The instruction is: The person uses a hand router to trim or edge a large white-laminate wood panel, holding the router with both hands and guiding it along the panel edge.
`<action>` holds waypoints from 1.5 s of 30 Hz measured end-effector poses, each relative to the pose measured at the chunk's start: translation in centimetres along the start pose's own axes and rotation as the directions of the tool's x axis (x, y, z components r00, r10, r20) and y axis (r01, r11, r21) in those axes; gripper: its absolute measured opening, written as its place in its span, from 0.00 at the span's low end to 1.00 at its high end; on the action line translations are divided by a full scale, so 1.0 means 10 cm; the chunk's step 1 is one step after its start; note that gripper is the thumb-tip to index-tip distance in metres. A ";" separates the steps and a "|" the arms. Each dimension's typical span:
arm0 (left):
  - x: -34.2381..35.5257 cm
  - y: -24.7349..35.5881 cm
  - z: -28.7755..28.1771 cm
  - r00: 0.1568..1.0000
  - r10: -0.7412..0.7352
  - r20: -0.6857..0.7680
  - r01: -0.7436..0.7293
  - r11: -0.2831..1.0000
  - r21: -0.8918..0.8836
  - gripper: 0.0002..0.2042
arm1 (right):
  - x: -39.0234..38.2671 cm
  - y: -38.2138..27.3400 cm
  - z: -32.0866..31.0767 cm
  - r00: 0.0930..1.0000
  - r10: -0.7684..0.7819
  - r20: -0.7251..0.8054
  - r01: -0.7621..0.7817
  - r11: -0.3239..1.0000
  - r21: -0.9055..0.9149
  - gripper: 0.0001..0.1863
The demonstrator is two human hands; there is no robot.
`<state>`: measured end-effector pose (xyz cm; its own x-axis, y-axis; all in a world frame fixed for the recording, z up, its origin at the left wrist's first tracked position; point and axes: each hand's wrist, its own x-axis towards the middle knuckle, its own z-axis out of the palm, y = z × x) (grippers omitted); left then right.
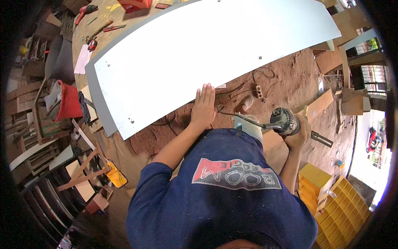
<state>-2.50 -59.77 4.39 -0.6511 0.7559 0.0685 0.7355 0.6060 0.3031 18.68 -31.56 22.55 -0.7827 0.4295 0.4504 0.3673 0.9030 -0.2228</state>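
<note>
Left grip (203, 108) lying unclenched on white panel (186, 54), right grip (302, 135) clutching power tool (284, 120)
The right grip is partly hiding the tool.

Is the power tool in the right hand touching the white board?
Apart. The head view shows brown floor between the power tool, held in the right hand, and the near edge of the white board.

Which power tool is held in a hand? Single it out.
The dark power tool, gripped in the right hand; the red, gun-shaped one lies on the table, in no hand.
</note>
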 end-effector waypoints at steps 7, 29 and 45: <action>0.59 0.55 0.18 0.996 0.093 -0.013 -0.094 0.979 -0.181 0.41 | 0.35 0.78 0.16 1.000 -0.015 0.016 0.014 1.000 0.021 0.33; 0.75 0.79 0.78 0.425 -0.868 0.258 -0.345 -0.419 -0.840 0.09 | 1.22 2.43 0.59 0.956 -0.281 0.085 0.265 0.951 0.160 0.35; 0.89 0.54 0.85 0.692 -0.624 0.362 0.043 -0.465 -0.884 0.26 | 0.00 1.98 0.22 0.992 -0.078 0.095 0.075 0.997 0.036 0.39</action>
<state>-2.75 -47.67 -1.43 -0.8418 0.2346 -0.4862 -0.5362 -0.4681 0.7024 24.87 -13.72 16.23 -0.8531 0.3552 0.3823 0.2897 0.9317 -0.2191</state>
